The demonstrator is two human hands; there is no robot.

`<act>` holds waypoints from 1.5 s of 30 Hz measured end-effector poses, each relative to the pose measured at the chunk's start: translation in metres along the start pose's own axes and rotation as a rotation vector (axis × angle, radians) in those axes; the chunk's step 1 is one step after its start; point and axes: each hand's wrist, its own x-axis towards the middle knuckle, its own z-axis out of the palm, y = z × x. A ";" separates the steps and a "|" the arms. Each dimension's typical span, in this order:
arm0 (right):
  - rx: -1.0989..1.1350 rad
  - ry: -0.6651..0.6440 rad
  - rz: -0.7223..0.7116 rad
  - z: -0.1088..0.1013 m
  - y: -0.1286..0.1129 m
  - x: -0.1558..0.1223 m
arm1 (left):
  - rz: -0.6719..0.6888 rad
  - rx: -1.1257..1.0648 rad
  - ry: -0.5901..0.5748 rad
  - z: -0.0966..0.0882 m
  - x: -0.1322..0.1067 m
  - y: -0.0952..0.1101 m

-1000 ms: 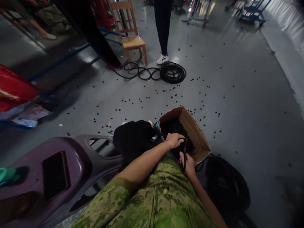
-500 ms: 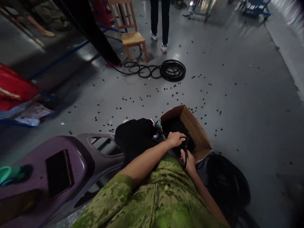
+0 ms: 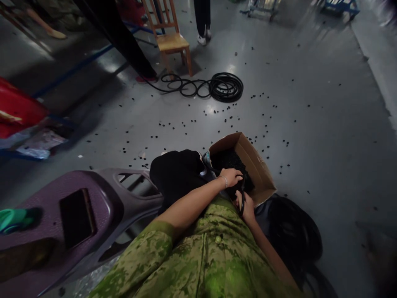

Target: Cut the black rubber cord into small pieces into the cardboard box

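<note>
My left hand (image 3: 232,177) is curled over the near edge of a cardboard box (image 3: 259,167) full of small black pieces (image 3: 231,161), gripping a thin black hose (image 3: 242,195) there. My right hand (image 3: 246,209) is closed on the same hose just below, beside the box's near corner. A bracelet sits on my left wrist. My black-trousered knee (image 3: 176,174) is left of the box. What the fingertips pinch is too small and dark to see.
A purple plastic stool (image 3: 102,194) with a phone (image 3: 76,211) on it stands at left. Black coiled hose (image 3: 223,87) lies by a wooden chair (image 3: 169,39). A person's legs (image 3: 203,20) stand beyond. Several black bits litter the grey floor (image 3: 310,124). A black bundle (image 3: 294,236) lies at right.
The standing person has walked away toward the back. My view has tilted slightly; both hands stay closed on the hose at the box.
</note>
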 end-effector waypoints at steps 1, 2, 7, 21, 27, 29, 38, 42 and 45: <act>-0.034 -0.003 -0.019 0.000 0.001 -0.001 | -0.005 -0.005 -0.005 0.001 0.001 -0.001; -0.067 -0.005 -0.037 -0.001 0.001 -0.002 | -0.010 -0.009 -0.013 0.002 0.002 -0.002; -0.150 0.010 -0.067 0.000 0.005 -0.005 | -0.055 -0.019 -0.050 0.006 0.005 -0.003; -0.077 0.013 -0.028 0.007 0.019 -0.004 | -0.086 0.046 -0.057 0.014 0.014 -0.009; -0.003 -0.035 0.034 0.005 0.014 0.002 | -0.097 0.064 -0.050 0.011 0.015 -0.010; 0.082 -0.057 0.080 0.005 0.011 0.005 | -0.063 0.065 -0.068 0.011 0.015 -0.010; 0.033 -0.034 0.050 0.005 0.003 0.004 | -0.063 0.052 -0.106 0.013 0.023 -0.014; -0.038 -0.004 0.010 0.007 -0.002 0.002 | -0.080 0.034 -0.098 0.014 0.028 -0.017; -0.033 0.007 0.029 0.009 -0.004 0.002 | -0.095 0.018 -0.103 0.013 0.029 -0.017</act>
